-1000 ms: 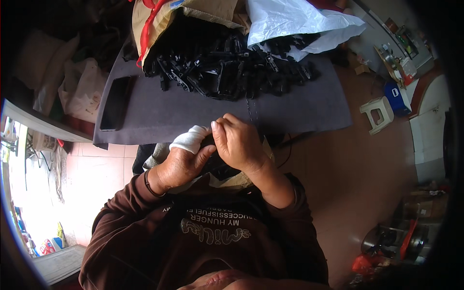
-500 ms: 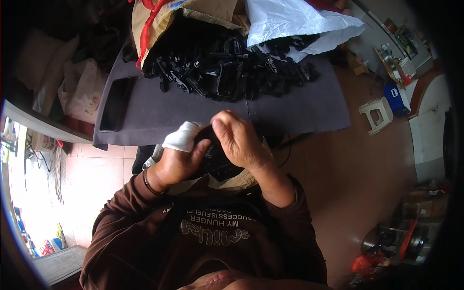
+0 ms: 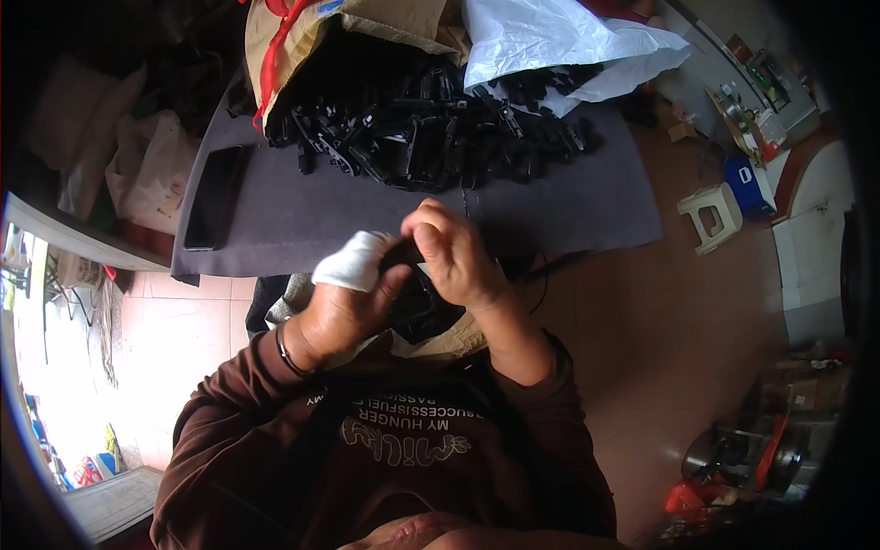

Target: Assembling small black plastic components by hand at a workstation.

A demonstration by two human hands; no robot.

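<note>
My left hand [image 3: 341, 316] has a white wrapping [image 3: 353, 261] round its fingers, and its thumb is bent in toward them. Beside it, my right hand [image 3: 454, 258] is closed, thumb pressed to the fingers. The fingertips of both meet in front of the table's near edge, around something small and dark that I cannot make out. Under the hands, near my lap, an open bag [image 3: 458, 341] holds black parts [image 3: 417, 307]. Beyond the hands, a heap of small black plastic parts [image 3: 417, 147] lies on the dark grey table [image 3: 568, 206].
A brown paper sack [image 3: 390, 23] with a red ribbon [image 3: 275, 69] and a white woven sack [image 3: 541, 41] lie open at the heap's back. A black phone [image 3: 214, 197] rests on the table's left. A cream stool [image 3: 710, 218] and a blue box [image 3: 750, 186] stand at right.
The right hand has tilted slightly and its fingers have shifted a little. The left hand has moved slightly right, with its wrapped fingers closer to the right hand. The view has shifted slightly.
</note>
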